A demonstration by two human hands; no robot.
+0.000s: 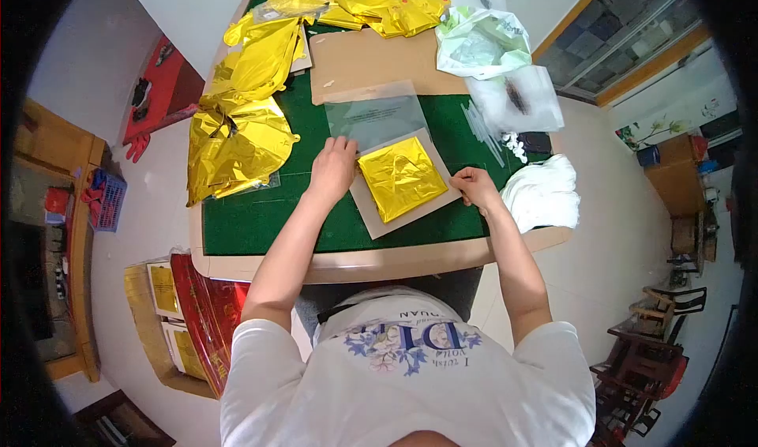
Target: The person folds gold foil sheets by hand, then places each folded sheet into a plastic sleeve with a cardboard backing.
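Observation:
A folded gold foil balloon [401, 180] lies flat on a grey-brown cardboard sheet [380, 227], tilted on the green tabletop. Beyond it, a clear plastic bag [375, 117] with small print overlaps the sheet's far edge. My left hand [335, 165] is closed at the bag's near left corner, where bag and cardboard meet; its fingertips are partly hidden. On the other side, my right hand [475, 188] pinches the right edge of the cardboard sheet between thumb and fingers.
Loose gold foil balloons [241, 143] line the table's left side and back. A large brown cardboard [379, 56] lies behind the bag. To the right are a white-green plastic bag [483, 44], clear straws [483, 135] and a white bundle [545, 194]. An open carton [162, 328] stands on the floor.

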